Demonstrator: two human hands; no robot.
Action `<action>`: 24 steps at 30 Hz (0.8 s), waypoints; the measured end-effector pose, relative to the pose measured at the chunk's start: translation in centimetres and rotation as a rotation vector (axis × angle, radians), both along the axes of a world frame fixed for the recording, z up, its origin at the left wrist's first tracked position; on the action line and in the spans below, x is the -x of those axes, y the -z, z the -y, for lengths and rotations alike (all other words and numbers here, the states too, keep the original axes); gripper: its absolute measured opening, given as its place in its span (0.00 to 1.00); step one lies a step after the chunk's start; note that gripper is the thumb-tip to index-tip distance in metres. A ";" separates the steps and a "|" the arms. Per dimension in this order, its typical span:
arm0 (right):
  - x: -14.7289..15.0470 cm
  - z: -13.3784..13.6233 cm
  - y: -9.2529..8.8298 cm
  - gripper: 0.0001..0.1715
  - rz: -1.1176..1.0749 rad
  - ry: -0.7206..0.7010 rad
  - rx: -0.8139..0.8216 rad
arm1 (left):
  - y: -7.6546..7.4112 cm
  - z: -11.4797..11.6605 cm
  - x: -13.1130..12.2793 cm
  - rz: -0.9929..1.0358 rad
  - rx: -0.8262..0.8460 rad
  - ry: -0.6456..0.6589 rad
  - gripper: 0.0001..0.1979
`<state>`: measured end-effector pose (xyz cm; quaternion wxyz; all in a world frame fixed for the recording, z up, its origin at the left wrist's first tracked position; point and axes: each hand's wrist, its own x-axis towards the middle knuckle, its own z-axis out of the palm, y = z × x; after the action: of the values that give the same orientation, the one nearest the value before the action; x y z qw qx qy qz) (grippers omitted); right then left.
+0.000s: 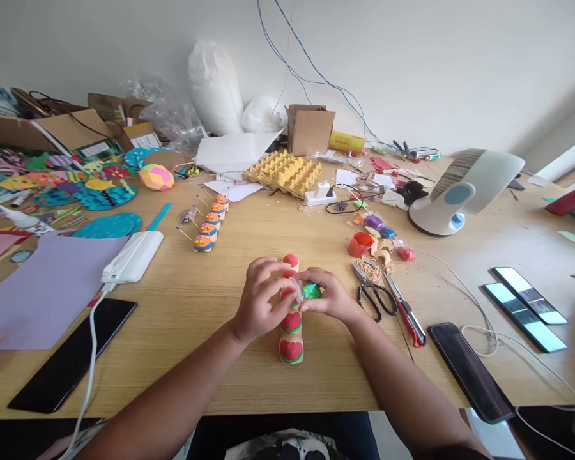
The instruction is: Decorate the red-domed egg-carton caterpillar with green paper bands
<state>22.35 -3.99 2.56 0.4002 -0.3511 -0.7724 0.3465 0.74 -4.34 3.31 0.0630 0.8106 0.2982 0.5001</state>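
A red caterpillar (291,338) made of egg-carton cups with green bands lies on the wooden table (196,306) in front of me, stretching away from me. My left hand (260,299) grips its middle segments. My right hand (326,297) holds a small bag of green clay (310,291) against the caterpillar's right side. Both hands meet over the caterpillar and hide its middle.
Scissors (374,296) and a red cutter (407,313) lie right of my hands, with a red cup (360,244) and clay bags (381,227) behind. An orange caterpillar (211,225), egg tray (283,171), fan (464,190), phones (469,370), a power bank (133,257), purple paper (43,291) surround them.
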 end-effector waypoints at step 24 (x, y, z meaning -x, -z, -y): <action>-0.1 0.7 0.4 0.31 0.430 0.332 -0.600 | 0.5 0.2 -0.5 0.295 0.512 0.241 0.06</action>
<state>22.44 -4.66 2.15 0.3649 -0.4031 -0.8380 -0.0449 1.23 -4.58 2.84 0.3663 0.7165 0.3040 0.5099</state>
